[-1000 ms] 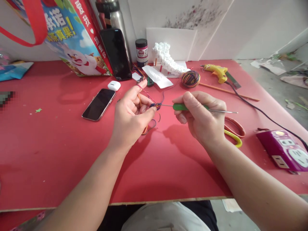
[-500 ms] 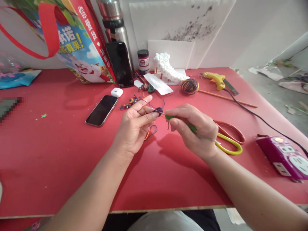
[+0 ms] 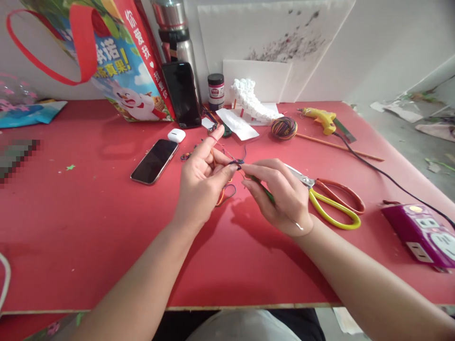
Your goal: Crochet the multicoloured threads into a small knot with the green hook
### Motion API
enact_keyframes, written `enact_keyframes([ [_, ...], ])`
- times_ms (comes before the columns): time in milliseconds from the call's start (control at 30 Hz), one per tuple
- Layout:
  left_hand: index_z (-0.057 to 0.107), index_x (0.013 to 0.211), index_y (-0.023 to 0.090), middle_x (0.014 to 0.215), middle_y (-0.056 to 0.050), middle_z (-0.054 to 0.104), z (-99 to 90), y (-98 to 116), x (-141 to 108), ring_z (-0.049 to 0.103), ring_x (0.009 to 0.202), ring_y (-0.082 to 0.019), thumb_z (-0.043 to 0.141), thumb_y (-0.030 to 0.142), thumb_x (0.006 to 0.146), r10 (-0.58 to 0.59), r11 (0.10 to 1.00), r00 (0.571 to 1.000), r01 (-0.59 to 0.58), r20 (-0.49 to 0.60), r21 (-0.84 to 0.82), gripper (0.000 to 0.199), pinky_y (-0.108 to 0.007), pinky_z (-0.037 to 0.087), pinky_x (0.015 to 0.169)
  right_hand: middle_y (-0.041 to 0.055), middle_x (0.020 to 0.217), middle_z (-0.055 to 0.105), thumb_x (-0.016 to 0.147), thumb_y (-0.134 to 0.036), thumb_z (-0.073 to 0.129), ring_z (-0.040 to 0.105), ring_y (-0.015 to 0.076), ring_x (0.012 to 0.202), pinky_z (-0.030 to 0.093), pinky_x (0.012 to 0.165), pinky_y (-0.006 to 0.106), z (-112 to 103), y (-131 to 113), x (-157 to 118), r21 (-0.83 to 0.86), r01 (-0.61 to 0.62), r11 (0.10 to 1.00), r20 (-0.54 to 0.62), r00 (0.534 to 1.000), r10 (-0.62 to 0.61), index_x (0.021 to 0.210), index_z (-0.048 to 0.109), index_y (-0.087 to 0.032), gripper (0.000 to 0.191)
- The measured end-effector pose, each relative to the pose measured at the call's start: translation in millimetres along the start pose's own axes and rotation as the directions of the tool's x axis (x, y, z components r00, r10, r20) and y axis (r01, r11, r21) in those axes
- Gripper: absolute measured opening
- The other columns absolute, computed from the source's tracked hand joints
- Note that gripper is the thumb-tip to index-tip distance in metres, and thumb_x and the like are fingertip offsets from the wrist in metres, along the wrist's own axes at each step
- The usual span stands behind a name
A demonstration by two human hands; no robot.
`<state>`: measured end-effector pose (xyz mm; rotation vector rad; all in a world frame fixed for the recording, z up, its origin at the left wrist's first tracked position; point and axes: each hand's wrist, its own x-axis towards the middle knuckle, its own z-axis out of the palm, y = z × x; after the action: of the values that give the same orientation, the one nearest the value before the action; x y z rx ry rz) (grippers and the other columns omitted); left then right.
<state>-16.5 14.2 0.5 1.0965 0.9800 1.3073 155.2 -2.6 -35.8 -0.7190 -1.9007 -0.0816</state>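
Between thumb and fingers, my left hand (image 3: 201, 182) pinches a small dark crochet piece (image 3: 237, 163). Multicoloured yarn runs over its raised index finger, and a loose loop of yarn (image 3: 227, 192) hangs below. My right hand (image 3: 279, 194) is closed around a crochet hook (image 3: 265, 188) with a green grip; its bare metal rear end shows by the wrist. The fingertips of both hands meet at the crochet piece, which hides the hook's working tip. Behind the left hand lies another multicoloured crocheted strip (image 3: 185, 156), partly covered. A striped yarn ball (image 3: 284, 128) rests farther back.
Scissors (image 3: 334, 203) with red and yellow handles lie beside my right hand. A phone (image 3: 155, 161) and white earbud case (image 3: 177, 136) are left. Behind stand a gift bag (image 3: 131, 90), upright phone (image 3: 182, 94) and jar (image 3: 216, 92). A glue gun (image 3: 320, 119) and purple power strip (image 3: 419, 234) lie right.
My right hand has moved in against the crochet piece and turned, bringing the hook's rear end into view and uncovering more of the scissors. My left index finger has risen. The view has shifted slightly.
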Motion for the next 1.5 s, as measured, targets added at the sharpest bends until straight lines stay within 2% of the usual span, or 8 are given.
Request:
enact_keyframes([
  [133,0.080,0.132,0.032,0.078,0.001,0.062,-2.0,1,0,0.050,0.068,-0.014,0.081,0.010,0.081,0.091,0.985,0.995,-0.094,0.031,0.148,0.056,-0.027,0.049,0.063,0.0082,0.095,0.078,0.105,-0.016,0.067,0.075,0.0208,0.082,0.062,0.074,0.034,-6,-2,4,0.099,-0.094,0.991,0.013,0.996,0.093,0.122,0.073,-0.023,0.019],
  [467,0.081,0.131,0.030,0.077,0.000,0.063,-4.5,-1,2,0.046,0.066,-0.014,0.082,0.011,0.080,0.091,0.980,0.994,-0.100,0.063,0.175,0.055,-0.028,0.048,0.061,0.0045,0.082,0.079,0.104,-0.018,0.065,0.070,0.0183,0.070,0.058,0.067,0.033,-18,-5,15,0.226,-0.313,0.922,0.063,0.950,0.307,0.095,0.079,-0.025,0.018],
  [633,0.082,0.128,0.028,0.075,0.000,0.063,-7.2,1,4,0.047,0.066,-0.014,0.079,0.009,0.078,0.081,0.978,0.993,-0.095,0.083,0.184,0.054,-0.027,0.046,0.057,0.0017,0.072,0.074,0.101,-0.025,0.073,0.062,0.0152,0.060,0.054,0.061,0.032,-25,-4,17,0.299,-0.516,0.803,0.121,0.855,0.505,0.085,0.079,-0.023,0.017],
  [800,0.084,0.123,0.029,0.079,-0.001,0.066,-12.6,-1,8,0.055,0.072,-0.016,0.079,0.010,0.076,0.024,0.996,0.988,-0.037,0.151,0.084,0.051,-0.027,0.049,0.060,0.0012,0.069,0.073,0.097,-0.031,0.080,0.056,0.0118,0.051,0.047,0.047,0.029,-27,7,17,0.539,-0.645,0.542,0.205,0.724,0.658,0.083,0.083,-0.021,0.018],
  [933,0.086,0.115,0.028,0.076,-0.001,0.065,-11.3,4,8,0.056,0.070,-0.016,0.076,0.009,0.068,-0.082,0.996,0.978,0.088,0.193,-0.022,0.051,-0.028,0.050,0.056,0.0009,0.063,0.070,0.088,-0.041,0.090,0.053,0.0112,0.046,0.041,0.041,0.027,-27,14,21,0.638,-0.686,0.349,0.301,0.640,0.707,0.075,0.081,-0.021,0.025],
  [1067,0.085,0.114,0.027,0.075,0.000,0.065,-9.0,11,9,0.052,0.065,-0.015,0.073,0.010,0.064,-0.154,0.978,0.956,0.184,0.250,-0.100,0.055,-0.028,0.046,0.052,0.0003,0.059,0.068,0.082,-0.045,0.094,0.047,0.0089,0.042,0.038,0.039,0.026,-27,16,25,0.673,-0.702,0.232,0.369,0.591,0.717,0.075,0.080,-0.019,0.029],
  [1267,0.084,0.116,0.030,0.075,0.000,0.065,-9.5,11,9,0.050,0.064,-0.015,0.073,0.011,0.063,-0.165,0.973,0.951,0.201,0.263,-0.116,0.058,-0.028,0.045,0.052,0.0000,0.061,0.071,0.081,-0.046,0.094,0.042,0.0065,0.039,0.040,0.040,0.026,-24,17,23,0.701,-0.691,0.175,0.389,0.577,0.718,0.074,0.077,-0.020,0.033],
  [1500,0.086,0.109,0.032,0.076,-0.001,0.065,-8.1,10,6,0.050,0.063,-0.015,0.074,0.014,0.064,-0.128,0.985,0.966,0.149,0.225,-0.081,0.051,-0.029,0.048,0.054,-0.0005,0.060,0.069,0.080,-0.039,0.095,0.042,0.0062,0.040,0.037,0.042,0.025,-22,16,23,0.740,-0.664,0.113,0.392,0.561,0.729,0.074,0.078,-0.020,0.027],
])
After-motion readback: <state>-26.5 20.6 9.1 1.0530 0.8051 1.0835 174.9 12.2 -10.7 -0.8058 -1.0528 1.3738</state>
